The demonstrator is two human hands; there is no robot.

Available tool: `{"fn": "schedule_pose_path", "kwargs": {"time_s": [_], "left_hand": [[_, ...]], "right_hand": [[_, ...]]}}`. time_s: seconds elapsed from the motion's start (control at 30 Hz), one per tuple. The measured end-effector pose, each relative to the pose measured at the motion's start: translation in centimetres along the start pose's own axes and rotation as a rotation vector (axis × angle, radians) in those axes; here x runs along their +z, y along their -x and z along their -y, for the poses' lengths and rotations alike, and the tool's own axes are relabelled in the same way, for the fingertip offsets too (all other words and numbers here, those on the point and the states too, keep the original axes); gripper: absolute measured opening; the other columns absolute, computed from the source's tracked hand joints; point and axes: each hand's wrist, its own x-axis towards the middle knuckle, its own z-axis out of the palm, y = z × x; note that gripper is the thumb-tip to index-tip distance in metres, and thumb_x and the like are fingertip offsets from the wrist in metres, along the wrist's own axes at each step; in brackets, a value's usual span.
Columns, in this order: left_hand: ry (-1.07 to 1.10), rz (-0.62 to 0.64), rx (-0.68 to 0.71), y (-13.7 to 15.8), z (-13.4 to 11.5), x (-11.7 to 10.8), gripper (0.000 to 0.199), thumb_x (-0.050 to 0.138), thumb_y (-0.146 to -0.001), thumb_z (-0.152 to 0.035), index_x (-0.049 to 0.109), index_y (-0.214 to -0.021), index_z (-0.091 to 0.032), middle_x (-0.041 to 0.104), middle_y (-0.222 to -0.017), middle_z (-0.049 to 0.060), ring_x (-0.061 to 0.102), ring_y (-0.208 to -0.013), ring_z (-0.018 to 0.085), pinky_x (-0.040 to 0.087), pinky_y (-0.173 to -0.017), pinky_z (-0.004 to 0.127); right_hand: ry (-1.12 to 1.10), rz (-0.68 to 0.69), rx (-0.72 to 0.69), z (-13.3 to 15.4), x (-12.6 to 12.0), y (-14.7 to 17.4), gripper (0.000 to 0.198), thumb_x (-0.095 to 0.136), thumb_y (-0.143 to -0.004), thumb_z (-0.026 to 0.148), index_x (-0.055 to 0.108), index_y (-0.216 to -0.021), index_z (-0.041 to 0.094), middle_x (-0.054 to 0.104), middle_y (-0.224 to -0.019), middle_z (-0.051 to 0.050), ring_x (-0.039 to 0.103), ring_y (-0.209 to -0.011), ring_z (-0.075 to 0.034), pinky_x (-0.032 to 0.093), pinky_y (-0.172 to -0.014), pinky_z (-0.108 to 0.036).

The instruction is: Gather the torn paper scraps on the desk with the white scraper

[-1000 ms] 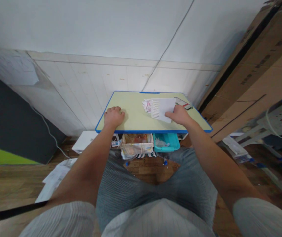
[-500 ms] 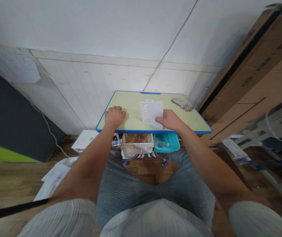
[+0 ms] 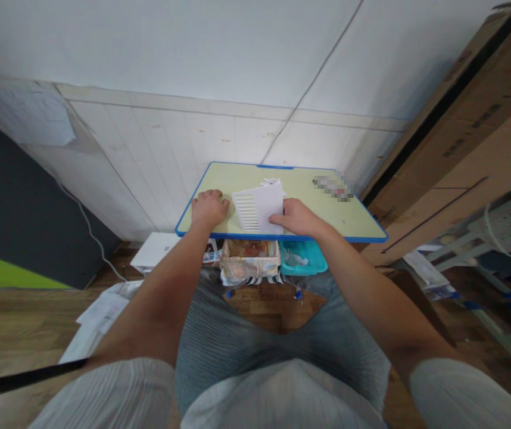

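Observation:
My right hand [image 3: 300, 217] pinches the right edge of a white sheet of paper [image 3: 270, 205], thumb on its front. A row of parallel slits runs down the paper's left part like a comb. The paper is held tilted above the small pale-yellow table [image 3: 213, 177] with a blue rim. My left hand [image 3: 211, 207] lies on the table's left side, fingers spread, with nothing in it. White paper scraps [image 3: 270, 181] show just behind the held sheet, partly hidden by it.
A blurred-out flat object [image 3: 333, 187] lies at the table's back right. Beneath the front edge are a cloth-lined basket [image 3: 250, 268] and a turquoise bin [image 3: 304, 267] with scraps. Tall cardboard boxes [image 3: 438, 173] stand close on the right; a white box [image 3: 152, 250] is at lower left.
My right hand has moved the slit paper a little to the left, turning it so more of its face shows. My left hand has stayed on the table.

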Motion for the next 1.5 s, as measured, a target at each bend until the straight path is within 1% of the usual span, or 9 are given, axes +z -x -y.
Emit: {"fn": "schedule_pose_path", "kwargs": {"time_s": [0.17,0.3,0.4,0.53,0.67,0.77,0.93,1.2,1.5], "left_hand": [[-0.003,0.009,0.002,0.2,-0.1,-0.3,0.052,0.046,-0.111,-0.043,0.074,-0.145,-0.016,0.071,-0.158,0.025,0.06,-0.149,0.043,0.047,-0.122,0.057],[0.013,-0.002,0.002,0.0,0.1,0.2,0.053,0.047,-0.111,-0.043,0.074,-0.148,-0.017,0.07,-0.159,0.023,0.06,-0.15,0.042,0.047,-0.123,0.056],[0.024,-0.013,-0.006,-0.3,0.3,0.6,0.053,0.048,-0.109,-0.044,0.075,-0.148,-0.018,0.071,-0.16,0.021,0.059,-0.15,0.042,0.047,-0.123,0.056],[0.018,-0.012,-0.008,-0.4,0.2,0.6,0.053,0.048,-0.109,-0.043,0.075,-0.147,-0.019,0.071,-0.16,0.02,0.06,-0.15,0.041,0.048,-0.122,0.055],[0.021,-0.012,-0.016,-0.3,0.2,0.4,0.053,0.048,-0.109,-0.042,0.075,-0.148,-0.019,0.071,-0.16,0.022,0.06,-0.15,0.042,0.047,-0.123,0.057],[0.023,-0.017,-0.01,-0.3,0.3,0.4,0.053,0.048,-0.109,-0.042,0.076,-0.147,-0.019,0.071,-0.159,0.021,0.06,-0.151,0.042,0.047,-0.124,0.057],[0.02,-0.012,-0.014,-0.5,0.5,0.6,0.054,0.048,-0.108,-0.043,0.075,-0.148,-0.018,0.07,-0.16,0.022,0.06,-0.151,0.042,0.047,-0.124,0.057],[0.005,-0.01,-0.004,-0.5,0.5,0.5,0.056,0.049,-0.109,-0.043,0.075,-0.15,-0.016,0.07,-0.161,0.022,0.06,-0.152,0.043,0.048,-0.124,0.057],[-0.011,-0.016,-0.001,-0.4,0.5,0.6,0.053,0.048,-0.11,-0.042,0.075,-0.148,-0.017,0.07,-0.161,0.021,0.062,-0.149,0.041,0.049,-0.123,0.054]], "right_hand": [[-0.027,0.047,-0.011,1.0,0.6,-0.4,0.008,0.079,-0.078,0.018,0.076,-0.072,0.023,0.077,-0.072,0.001,0.073,-0.078,-0.022,0.058,-0.073,-0.028],[-0.104,-0.025,0.011,0.2,0.6,-0.5,0.003,0.08,-0.076,0.019,0.079,-0.078,0.021,0.084,-0.083,-0.003,0.078,-0.086,-0.026,0.063,-0.081,-0.034],[-0.264,-0.206,0.099,-1.3,-0.9,-0.7,0.013,0.081,-0.075,0.026,0.078,-0.086,0.019,0.084,-0.085,-0.005,0.077,-0.081,-0.027,0.063,-0.073,-0.036],[-0.515,-0.644,0.124,-3.9,-4.2,-1.2,0.028,0.076,-0.084,0.05,0.066,-0.093,0.025,0.074,-0.077,-0.002,0.071,-0.07,-0.022,0.058,-0.06,-0.031],[-0.51,-0.694,0.229,-6.1,-5.1,-0.7,0.037,0.073,-0.083,0.059,0.052,-0.075,0.031,0.05,-0.053,0.003,0.044,-0.044,-0.016,0.034,-0.042,-0.03],[-0.51,-0.782,0.219,-7.1,-3.9,0.2,0.034,0.072,-0.081,0.059,0.058,-0.076,0.029,0.058,-0.055,0.001,0.046,-0.045,-0.015,0.034,-0.043,-0.03],[-0.487,-0.697,0.248,-8.4,-1.5,1.0,0.031,0.077,-0.078,0.053,0.063,-0.07,0.026,0.065,-0.057,-0.001,0.054,-0.048,-0.015,0.045,-0.049,-0.029],[-0.339,-0.624,0.271,-10.4,-0.6,1.2,0.049,0.071,-0.091,0.073,0.068,-0.086,0.025,0.075,-0.068,-0.003,0.062,-0.048,-0.016,0.051,-0.052,-0.029],[-0.302,-0.573,0.338,-10.6,-1.5,1.9,0.012,0.071,-0.084,0.033,0.07,-0.079,0.021,0.079,-0.069,-0.006,0.065,-0.051,-0.016,0.057,-0.055,-0.027]]}}
